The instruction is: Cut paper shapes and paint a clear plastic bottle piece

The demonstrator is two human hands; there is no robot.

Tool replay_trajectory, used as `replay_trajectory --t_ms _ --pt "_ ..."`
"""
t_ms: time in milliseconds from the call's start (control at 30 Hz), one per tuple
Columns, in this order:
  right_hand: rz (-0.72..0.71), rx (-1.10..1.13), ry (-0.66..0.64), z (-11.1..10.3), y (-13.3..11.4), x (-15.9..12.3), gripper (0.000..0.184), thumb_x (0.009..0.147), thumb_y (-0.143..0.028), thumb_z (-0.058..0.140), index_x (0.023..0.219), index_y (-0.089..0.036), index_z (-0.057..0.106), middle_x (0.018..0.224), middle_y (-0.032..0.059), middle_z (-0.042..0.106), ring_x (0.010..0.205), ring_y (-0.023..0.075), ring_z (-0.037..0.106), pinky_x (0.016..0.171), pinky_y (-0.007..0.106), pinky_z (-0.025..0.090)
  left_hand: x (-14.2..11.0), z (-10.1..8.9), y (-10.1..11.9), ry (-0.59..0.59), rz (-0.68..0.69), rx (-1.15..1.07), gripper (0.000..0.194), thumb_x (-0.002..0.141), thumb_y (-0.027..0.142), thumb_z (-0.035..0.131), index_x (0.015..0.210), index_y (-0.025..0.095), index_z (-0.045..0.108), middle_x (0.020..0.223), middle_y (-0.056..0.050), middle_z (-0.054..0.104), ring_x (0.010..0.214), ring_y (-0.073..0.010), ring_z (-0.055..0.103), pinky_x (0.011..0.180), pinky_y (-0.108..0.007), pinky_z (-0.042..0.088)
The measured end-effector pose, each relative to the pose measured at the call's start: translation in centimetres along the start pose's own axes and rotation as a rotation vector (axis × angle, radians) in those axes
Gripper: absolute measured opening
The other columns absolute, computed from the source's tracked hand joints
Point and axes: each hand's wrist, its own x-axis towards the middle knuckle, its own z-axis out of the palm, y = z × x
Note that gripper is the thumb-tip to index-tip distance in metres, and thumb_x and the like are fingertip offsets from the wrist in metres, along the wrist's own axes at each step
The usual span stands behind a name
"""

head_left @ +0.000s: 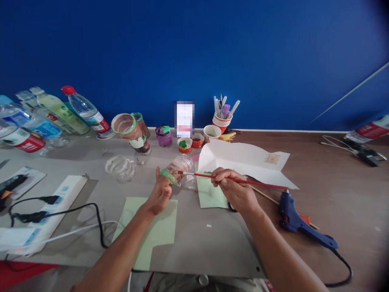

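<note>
My left hand grips a clear plastic bottle piece, tilted to the right, with a green-painted band round its near end. Between the fingers of my right hand is a long red paintbrush. Its brown tip reaches the bottle piece beside the green band; whether it touches cannot be told. Just beyond stand a small cup of green paint and one of brown paint. A white paper sheet and light green paper lie by my right hand.
A blue hot glue gun lies at the right, its cord trailing forward. A white power strip with black plugs is at the left. Plastic bottles, painted containers and a paper cup of pens line the back wall.
</note>
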Motion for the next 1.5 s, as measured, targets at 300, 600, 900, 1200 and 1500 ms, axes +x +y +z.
replay_trajectory --t_ms 300,600,900,1200,1500 --pt "0.093 -0.015 0.056 0.0 0.7 -0.1 0.010 0.074 -0.030 0.072 0.081 -0.023 0.074 0.075 0.0028 0.067 0.070 0.0176 0.056 0.066 0.033 0.047 0.0 0.0 0.2 -0.005 -0.012 -0.007 0.078 0.085 0.079 0.019 0.116 0.026 0.067 0.133 -0.008 0.063 0.135 -0.0348 0.044 0.117 -0.047 -0.022" --pt "0.048 -0.043 0.140 -1.7 0.8 0.5 0.008 0.074 -0.023 0.070 0.080 -0.023 0.075 0.077 0.0022 0.067 0.072 0.0168 0.058 0.069 0.031 0.048 0.3 -0.1 0.9 -0.070 0.002 -0.043 0.080 0.087 0.077 0.015 0.120 0.026 0.067 0.132 -0.009 0.065 0.134 -0.0344 0.047 0.116 -0.045 -0.025" --pt "0.058 -0.104 0.030 -1.7 1.3 0.3 0.008 0.078 -0.023 0.068 0.083 -0.023 0.075 0.078 0.0025 0.068 0.072 0.0167 0.059 0.070 0.032 0.048 0.1 0.2 0.3 0.026 -0.104 -0.316 0.074 0.080 0.082 0.036 0.105 0.023 0.073 0.128 -0.011 0.067 0.138 -0.0368 0.041 0.119 -0.049 -0.016" --pt "0.019 -0.106 -0.026 -1.3 1.2 0.2 0.008 0.080 -0.023 0.069 0.082 -0.024 0.076 0.079 0.0023 0.068 0.072 0.0157 0.059 0.069 0.031 0.048 0.1 0.6 -1.1 0.177 -0.291 -0.774 0.055 0.081 0.069 0.055 0.090 0.018 0.074 0.117 -0.014 0.071 0.138 -0.0383 0.040 0.120 -0.055 0.020" --pt "-0.022 -0.118 -0.021 -0.8 1.1 0.0 0.007 0.081 -0.027 0.069 0.083 -0.024 0.075 0.081 0.0028 0.067 0.072 0.0163 0.059 0.069 0.032 0.049 0.1 0.9 -1.4 0.157 -0.307 -0.767 0.061 0.078 0.076 0.052 0.087 0.019 0.073 0.116 -0.012 0.071 0.133 -0.0377 0.047 0.112 -0.052 0.037"
